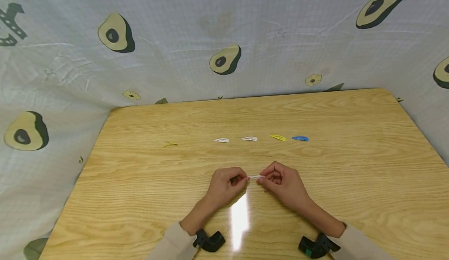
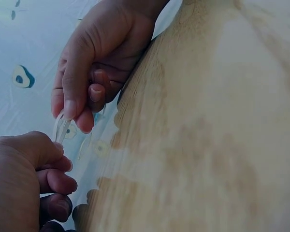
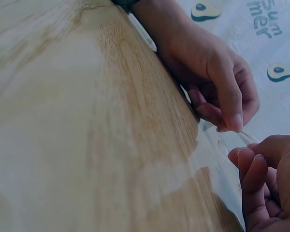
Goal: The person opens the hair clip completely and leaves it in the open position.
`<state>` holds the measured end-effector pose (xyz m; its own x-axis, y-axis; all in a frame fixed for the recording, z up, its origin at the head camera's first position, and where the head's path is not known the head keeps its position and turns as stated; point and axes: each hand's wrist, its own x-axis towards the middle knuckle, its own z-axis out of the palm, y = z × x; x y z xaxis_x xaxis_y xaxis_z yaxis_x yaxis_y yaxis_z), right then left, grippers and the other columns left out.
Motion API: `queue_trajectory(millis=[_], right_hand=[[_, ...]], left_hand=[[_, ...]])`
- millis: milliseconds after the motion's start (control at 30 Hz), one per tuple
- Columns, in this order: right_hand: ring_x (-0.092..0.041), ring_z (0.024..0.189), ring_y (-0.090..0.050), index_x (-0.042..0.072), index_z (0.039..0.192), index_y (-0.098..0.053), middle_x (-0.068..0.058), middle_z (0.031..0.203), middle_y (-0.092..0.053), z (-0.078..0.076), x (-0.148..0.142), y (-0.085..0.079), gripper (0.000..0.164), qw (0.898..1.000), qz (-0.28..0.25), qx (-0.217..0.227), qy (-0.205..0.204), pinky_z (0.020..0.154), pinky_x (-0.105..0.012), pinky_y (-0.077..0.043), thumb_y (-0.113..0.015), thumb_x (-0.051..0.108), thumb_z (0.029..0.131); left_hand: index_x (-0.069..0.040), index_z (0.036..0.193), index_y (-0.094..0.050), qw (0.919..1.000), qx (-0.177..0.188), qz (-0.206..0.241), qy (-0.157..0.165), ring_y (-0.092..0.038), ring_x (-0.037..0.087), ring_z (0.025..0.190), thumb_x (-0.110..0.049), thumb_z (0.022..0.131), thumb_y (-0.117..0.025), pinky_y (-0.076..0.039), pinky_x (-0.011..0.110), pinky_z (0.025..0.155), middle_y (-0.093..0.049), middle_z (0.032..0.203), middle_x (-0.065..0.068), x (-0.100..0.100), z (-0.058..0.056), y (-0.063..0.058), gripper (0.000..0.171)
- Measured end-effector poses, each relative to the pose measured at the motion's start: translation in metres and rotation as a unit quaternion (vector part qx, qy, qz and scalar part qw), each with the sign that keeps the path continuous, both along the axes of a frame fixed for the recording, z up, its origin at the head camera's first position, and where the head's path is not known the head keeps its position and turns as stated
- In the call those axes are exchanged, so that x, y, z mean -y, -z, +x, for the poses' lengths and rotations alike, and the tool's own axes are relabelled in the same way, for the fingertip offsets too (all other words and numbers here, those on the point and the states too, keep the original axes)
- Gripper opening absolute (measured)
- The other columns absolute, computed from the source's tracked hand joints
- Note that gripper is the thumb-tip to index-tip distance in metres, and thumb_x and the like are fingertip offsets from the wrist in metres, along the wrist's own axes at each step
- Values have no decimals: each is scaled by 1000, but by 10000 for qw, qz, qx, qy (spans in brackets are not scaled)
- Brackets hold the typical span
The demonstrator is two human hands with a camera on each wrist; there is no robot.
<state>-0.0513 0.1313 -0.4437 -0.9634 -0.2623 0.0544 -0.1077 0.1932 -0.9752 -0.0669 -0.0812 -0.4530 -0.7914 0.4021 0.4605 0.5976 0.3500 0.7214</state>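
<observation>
A white snap hair clip (image 1: 255, 177) is held between both hands above the middle of the table. My left hand (image 1: 226, 184) pinches its left end between thumb and index finger. The other end sits between the thumb and fingers of my right hand (image 1: 285, 186). In the left wrist view the clip (image 2: 62, 128) shows narrow strips with a gap between them; the fingertips cover both of its ends. From the right wrist only a thin part of the clip (image 3: 249, 138) is visible.
Beyond the hands lie two white hair clips (image 1: 221, 140) (image 1: 250, 138), a yellow clip (image 1: 278, 137) and a blue clip (image 1: 300, 138) in a row. Farther left is a thin yellow clip-like piece (image 1: 170, 144). An avocado-print sheet (image 1: 168, 69) hangs behind the wooden table (image 1: 140, 182).
</observation>
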Motion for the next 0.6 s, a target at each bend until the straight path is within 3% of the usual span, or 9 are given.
queue_trajectory(millis=[333,600], right_hand=[[-16,55,-61,7,93,-65,-3,74,-68,3,1,-2,15,9999,8,-127,55,48,-26,-47,-74,16,85],[-16,54,-60,4,90,-65,-7,73,-68,6,6,-16,10,9988,368,-262,187,48,-23,-46,-73,3,84]], left_hand=[[-11,73,-67,9996,-230,-128,-106,-44,-1,53,-5,83,-70,-37,13,49,-55,61,-6,-1,1,-1,12],[-10,73,-67,9992,-317,-181,-172,-44,-1,53,-5,82,-71,-37,13,49,-55,60,-6,-1,2,-2,11]])
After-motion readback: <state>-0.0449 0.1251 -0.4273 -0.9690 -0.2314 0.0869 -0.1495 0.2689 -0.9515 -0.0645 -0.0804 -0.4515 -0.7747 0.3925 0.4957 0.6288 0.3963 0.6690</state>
